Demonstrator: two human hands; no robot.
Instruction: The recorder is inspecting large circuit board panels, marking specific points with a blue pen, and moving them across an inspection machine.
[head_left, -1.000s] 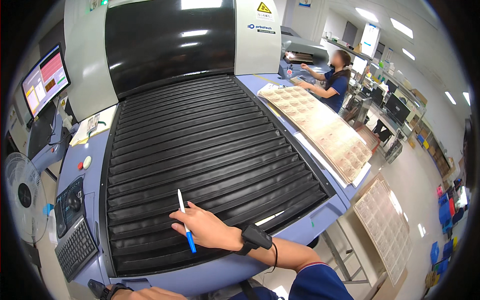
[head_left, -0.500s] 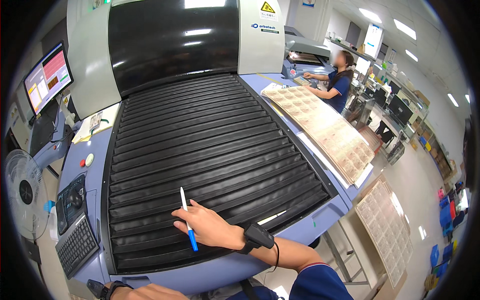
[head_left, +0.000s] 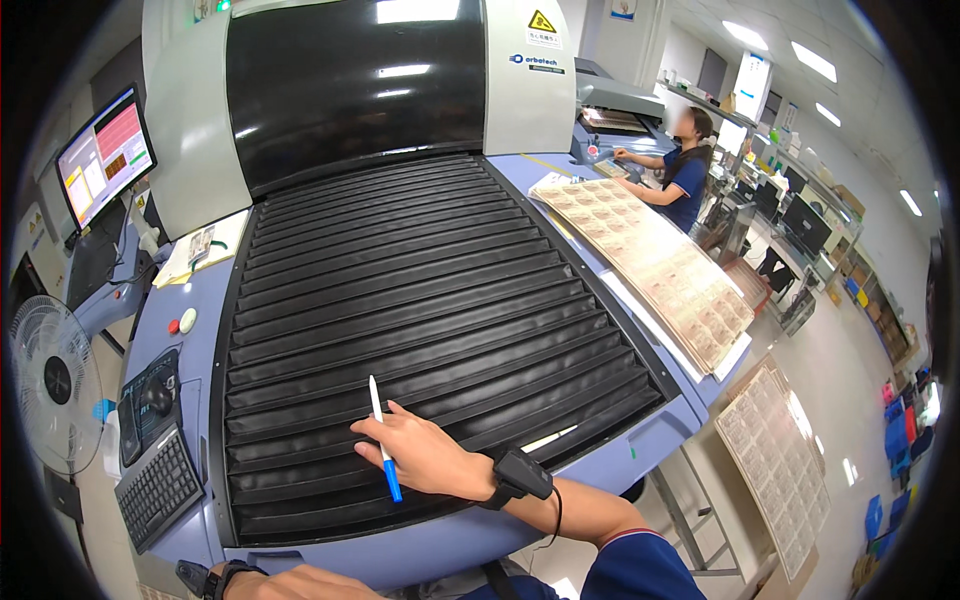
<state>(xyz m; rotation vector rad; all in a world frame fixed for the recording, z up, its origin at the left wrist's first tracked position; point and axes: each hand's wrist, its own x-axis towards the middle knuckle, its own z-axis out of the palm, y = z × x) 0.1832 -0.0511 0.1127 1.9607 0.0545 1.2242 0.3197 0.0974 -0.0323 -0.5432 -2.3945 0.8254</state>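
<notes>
My right hand (head_left: pixel 425 455) grips a slim white pen (head_left: pixel 375 398) with a blue end between thumb and fingers. The pen's white end points away from me and its blue end toward me. Beneath this hand lies the pleated black bellows cover (head_left: pixel 400 300) of a large machine; whether the hand touches it I cannot tell. A black device is strapped to my right wrist. Low at the frame's bottom edge is my left hand (head_left: pixel 310 583), also with a black wrist device; its fingers are cut off from sight.
Left of the bellows are a keyboard (head_left: pixel 158 490), a mouse (head_left: pixel 157 400), red and white buttons, a fan (head_left: pixel 58 380) and a monitor (head_left: pixel 105 155). Patterned panels (head_left: pixel 650 255) lie on the right ledge, and another panel (head_left: pixel 775 465) stands lower right. A co-worker (head_left: pixel 685 175) is beyond.
The view has shifted slightly, so the machine and its surroundings appear a little further right. My right hand keeps the same hold on the pen.
</notes>
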